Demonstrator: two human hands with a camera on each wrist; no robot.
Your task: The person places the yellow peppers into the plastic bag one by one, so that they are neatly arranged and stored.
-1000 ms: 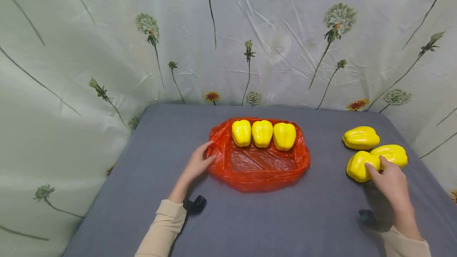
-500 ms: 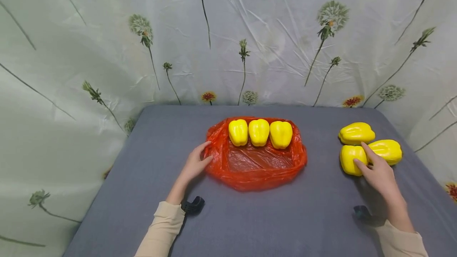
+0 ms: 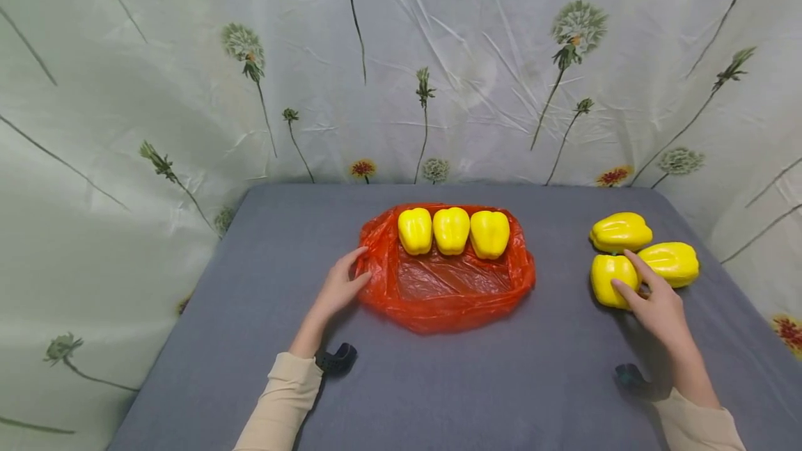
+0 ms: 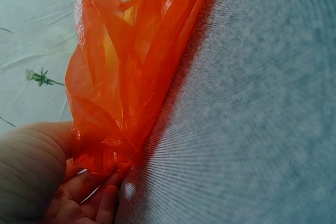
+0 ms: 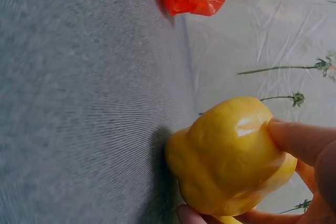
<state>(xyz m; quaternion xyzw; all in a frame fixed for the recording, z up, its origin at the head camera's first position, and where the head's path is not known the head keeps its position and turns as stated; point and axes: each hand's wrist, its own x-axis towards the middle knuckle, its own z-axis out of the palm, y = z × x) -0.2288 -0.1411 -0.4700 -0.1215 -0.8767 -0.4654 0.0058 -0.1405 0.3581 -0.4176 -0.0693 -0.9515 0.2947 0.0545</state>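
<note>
A red plastic bag (image 3: 432, 315) lies spread with its mouth up; three yellow bell peppers (image 3: 451, 231) sit in a row along its far side. My left hand (image 3: 338, 287) holds the bag's left edge between thumb and fingers; the left wrist view shows the thumb partly behind the film. At the right, my right hand (image 3: 658, 305) grips a yellow bell pepper (image 5: 226, 156), thumb on one side and fingers on the other. This pepper stands at the table surface. Two more yellow peppers lie close by, one behind (image 3: 620, 232) and one to the right (image 3: 672, 263).
A grey cloth covers the table (image 3: 476, 381). Behind it hangs a pale curtain (image 3: 351, 124) printed with dandelions. Each wrist wears a dark strap with a camera (image 3: 338, 359). Bare cloth separates the bag from the pepper group.
My right hand has taken hold of the nearest loose pepper and turned it, moving it slightly left. The left hand stays at the bag's edge. The head view has shifted a little.
</note>
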